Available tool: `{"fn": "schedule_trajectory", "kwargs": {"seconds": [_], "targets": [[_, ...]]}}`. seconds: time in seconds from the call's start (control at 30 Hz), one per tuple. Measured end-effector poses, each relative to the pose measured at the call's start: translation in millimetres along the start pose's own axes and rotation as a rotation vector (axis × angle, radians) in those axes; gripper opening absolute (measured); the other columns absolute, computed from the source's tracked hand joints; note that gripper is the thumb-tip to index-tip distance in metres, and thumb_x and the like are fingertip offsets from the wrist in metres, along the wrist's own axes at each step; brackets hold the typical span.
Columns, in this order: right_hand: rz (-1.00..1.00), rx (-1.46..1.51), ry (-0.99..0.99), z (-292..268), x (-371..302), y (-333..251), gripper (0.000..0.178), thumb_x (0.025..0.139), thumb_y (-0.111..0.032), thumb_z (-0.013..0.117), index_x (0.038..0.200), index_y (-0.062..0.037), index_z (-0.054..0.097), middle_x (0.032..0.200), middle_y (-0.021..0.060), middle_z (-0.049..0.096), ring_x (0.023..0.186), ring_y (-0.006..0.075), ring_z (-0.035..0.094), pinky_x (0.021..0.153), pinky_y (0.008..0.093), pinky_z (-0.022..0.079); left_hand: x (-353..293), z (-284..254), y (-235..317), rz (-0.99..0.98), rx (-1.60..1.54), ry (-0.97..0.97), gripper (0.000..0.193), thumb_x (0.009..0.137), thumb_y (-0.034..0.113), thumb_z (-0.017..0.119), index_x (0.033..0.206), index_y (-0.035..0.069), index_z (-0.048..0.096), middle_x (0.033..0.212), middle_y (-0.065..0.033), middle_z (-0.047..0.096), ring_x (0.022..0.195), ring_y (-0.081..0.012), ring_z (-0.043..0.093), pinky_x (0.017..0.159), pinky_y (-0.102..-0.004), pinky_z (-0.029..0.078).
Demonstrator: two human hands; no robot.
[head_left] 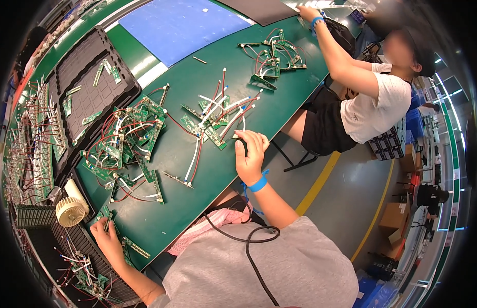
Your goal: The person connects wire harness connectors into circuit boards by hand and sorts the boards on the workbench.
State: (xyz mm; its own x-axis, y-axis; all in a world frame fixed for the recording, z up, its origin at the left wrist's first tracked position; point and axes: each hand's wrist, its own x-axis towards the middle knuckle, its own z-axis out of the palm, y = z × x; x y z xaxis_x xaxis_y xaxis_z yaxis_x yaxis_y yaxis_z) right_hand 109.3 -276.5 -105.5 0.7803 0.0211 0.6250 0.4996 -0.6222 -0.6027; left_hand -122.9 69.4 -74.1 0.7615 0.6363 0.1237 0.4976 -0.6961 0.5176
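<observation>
My left hand is at the table's lower left, its fingers closed on the end of a small green circuit board. Another narrow circuit board lies just right of that hand. My right hand, with a blue wrist strap, is raised over the table's near edge. Its thumb and fingers are pinched together; what is between them is too small to make out. Just beyond its fingertips lies a group of circuit boards with white, red and black wires.
A tangled pile of wired boards covers the table's left middle. A black tray holds loose boards. A cream fan stands beside a dark bin. A blue mat lies at the back. A co-worker sits at right.
</observation>
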Motion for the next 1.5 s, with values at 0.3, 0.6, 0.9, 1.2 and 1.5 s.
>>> {"fn": "schedule_trajectory", "kwargs": {"seconds": [0.3, 0.6, 0.9, 1.2, 1.5], "targets": [[-0.005, -0.001, 0.017, 0.6, 1.0, -0.9, 0.015, 0.08, -0.011, 0.057, 0.094, -0.0064, 0.059, 0.094, 0.0052, 0.061, 0.092, 0.0207, 0.055, 0.092, 0.0384, 0.029, 4.4, 0.4, -1.1, -0.022, 0.004, 0.094, 0.014, 0.086, 0.009, 0.055, 0.094, -0.001, 0.06, 0.078, -0.0068, 0.045, 0.063, -0.0153, 0.045, 0.057, -0.026, 0.039], [0.002, 0.003, 0.022, 2.4, -0.1, 0.8, 0.015, 0.076, -0.003, 0.057, 0.091, -0.0059, 0.058, 0.091, 0.0054, 0.062, 0.089, 0.0199, 0.056, 0.091, 0.0372, 0.029, 6.6, -7.5, 20.0, -0.227, -0.077, 0.137, 0.02, 0.09, 0.015, 0.051, 0.096, -0.003, 0.059, 0.072, -0.0066, 0.058, 0.059, -0.0086, 0.049, 0.056, -0.0235, 0.041], [0.03, 0.071, -0.008, -3.0, 0.9, -2.4, 0.015, 0.074, -0.003, 0.059, 0.088, -0.0071, 0.059, 0.092, 0.0038, 0.062, 0.09, 0.0178, 0.056, 0.094, 0.0396, 0.028, 6.9, -3.0, 7.1, -0.126, -0.483, 0.207, 0.017, 0.091, 0.011, 0.048, 0.098, -0.002, 0.055, 0.082, -0.0058, 0.062, 0.061, -0.0069, 0.051, 0.061, -0.0198, 0.04], [0.071, 0.119, 0.033, -6.8, 5.3, -4.4, 0.018, 0.073, -0.002, 0.064, 0.089, -0.0073, 0.057, 0.086, 0.0042, 0.064, 0.081, 0.0178, 0.059, 0.097, 0.0408, 0.028, 2.9, 2.9, 19.3, -0.227, -0.911, 0.097, 0.021, 0.087, 0.005, 0.054, 0.107, 0.0, 0.05, 0.076, -0.0046, 0.057, 0.061, -0.0096, 0.051, 0.061, -0.0205, 0.041], [0.117, 0.128, 0.01, -10.6, 7.8, -13.3, 0.035, 0.076, -0.002, 0.063, 0.109, -0.0052, 0.053, 0.082, 0.002, 0.064, 0.078, 0.0137, 0.059, 0.095, 0.0397, 0.03, -2.1, 21.9, 61.1, -0.246, -1.443, -0.29, 0.048, 0.081, 0.001, 0.057, 0.126, 0.001, 0.039, 0.086, -0.0159, 0.06, 0.067, -0.0194, 0.059, 0.065, -0.0279, 0.05]]}}
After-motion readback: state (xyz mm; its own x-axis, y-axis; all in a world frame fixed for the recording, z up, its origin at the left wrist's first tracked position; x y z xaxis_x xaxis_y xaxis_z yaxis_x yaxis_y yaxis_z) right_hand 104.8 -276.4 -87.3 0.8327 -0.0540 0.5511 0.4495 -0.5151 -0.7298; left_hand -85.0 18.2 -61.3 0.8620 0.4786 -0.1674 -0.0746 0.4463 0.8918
